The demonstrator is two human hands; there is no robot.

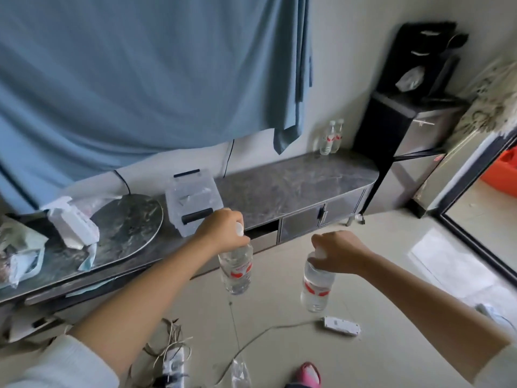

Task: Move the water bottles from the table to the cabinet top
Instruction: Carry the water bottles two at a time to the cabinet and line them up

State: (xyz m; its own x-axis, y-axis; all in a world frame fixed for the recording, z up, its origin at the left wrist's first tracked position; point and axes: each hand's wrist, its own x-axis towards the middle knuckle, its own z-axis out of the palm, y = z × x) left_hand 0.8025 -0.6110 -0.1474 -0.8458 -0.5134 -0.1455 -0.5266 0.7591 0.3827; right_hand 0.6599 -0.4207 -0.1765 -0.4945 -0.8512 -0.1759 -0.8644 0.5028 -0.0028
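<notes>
My left hand (221,229) grips the white cap of a clear water bottle (236,271) with a red label, which hangs in the air in front of the low cabinet. My right hand (340,252) holds a second such bottle (316,287) by its neck, above the floor. The dark marbled cabinet top (296,180) runs along the wall ahead. Two more water bottles (331,137) stand upright at its far right end, against the wall.
A clear plastic box (193,197) with black handles sits on the cabinet near my left hand. A round dark tray (131,219), tissue packs and clutter fill its left end. A black tall unit (402,127) stands beyond the cabinet. Power strips and cables lie on the floor.
</notes>
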